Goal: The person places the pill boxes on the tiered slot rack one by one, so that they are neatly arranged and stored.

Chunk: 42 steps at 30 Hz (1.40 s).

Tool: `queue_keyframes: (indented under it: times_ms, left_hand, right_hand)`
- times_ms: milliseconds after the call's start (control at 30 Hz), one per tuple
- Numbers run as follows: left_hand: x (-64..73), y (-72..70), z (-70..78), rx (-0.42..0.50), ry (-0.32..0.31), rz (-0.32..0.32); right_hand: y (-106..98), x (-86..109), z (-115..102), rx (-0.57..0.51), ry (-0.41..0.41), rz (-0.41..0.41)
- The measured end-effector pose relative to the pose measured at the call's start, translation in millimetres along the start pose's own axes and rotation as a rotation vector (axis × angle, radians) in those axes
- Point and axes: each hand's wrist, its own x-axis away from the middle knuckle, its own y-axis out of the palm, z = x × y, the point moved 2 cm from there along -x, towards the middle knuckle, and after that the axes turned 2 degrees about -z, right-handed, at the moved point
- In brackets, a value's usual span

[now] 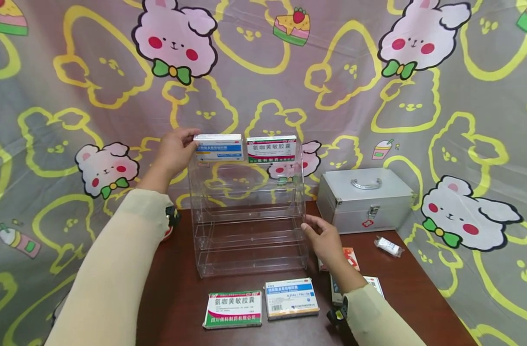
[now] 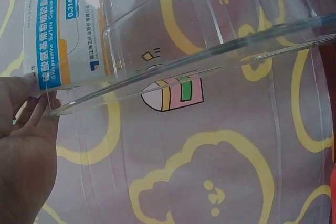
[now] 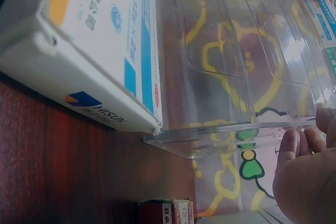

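Observation:
A clear acrylic display rack (image 1: 250, 240) with several tiers stands on the table. On its top tier sit a blue-and-white medicine box (image 1: 220, 149), labelled glucosamine sulfate capsules in the left wrist view, and a green-and-red medicine box (image 1: 272, 151) to its right. My left hand (image 1: 178, 151) pinches the left end of the blue-and-white box at the rack's upper left corner; its thumb (image 2: 26, 85) lies at the box's end. Lower down, my right hand (image 1: 325, 240) grips the rack's right side edge, thumb in front and fingers (image 3: 290, 142) behind the panel.
In front of the rack lie another green-and-red box (image 1: 233, 310) and another blue-and-white box (image 1: 291, 298). More boxes (image 1: 351, 258) lie partly hidden by my right forearm. A silver case (image 1: 367, 199) and a small white wrapped packet (image 1: 388, 246) are at the right. A patterned curtain (image 1: 254, 86) hangs behind.

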Motion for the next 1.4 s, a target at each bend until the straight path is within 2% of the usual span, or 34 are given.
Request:
queue_keyframes:
  times_ms: [300, 533, 733, 900, 1100, 1233, 1400]
  left_hand:
    - [2.5, 0.6, 0.5, -0.028, 0.020, 0.023]
    - [10.9, -2.5, -9.6, 0.094, -0.030, 0.012]
    - [26.6, -5.8, -27.5, 0.239, -0.047, 0.085]
    - [56.2, 2.4, -49.6, 0.403, -0.039, 0.130]
    - [103.3, 33.0, -82.0, 0.536, -0.040, 0.161]
    - [132.7, 55.5, -96.7, 0.605, -0.089, 0.138]
    - [162.1, 77.9, -105.3, 0.599, -0.182, 0.111]
  right_hand:
    - [1.4, -0.4, 1.4, 0.016, -0.031, 0.020]
    - [2.7, -1.1, 2.2, 0.016, 0.006, 0.004]
    - [2.1, -0.5, 1.0, 0.011, -0.004, 0.000]
    - [0.3, -0.2, -2.4, 0.002, 0.008, -0.012]
    - [-0.8, -0.1, -2.9, -0.013, 0.017, -0.031]
    - [-1.2, -1.3, -1.3, -0.001, 0.015, -0.025]
    - [-0.9, -0.5, -1.0, -0.005, 0.018, -0.028]
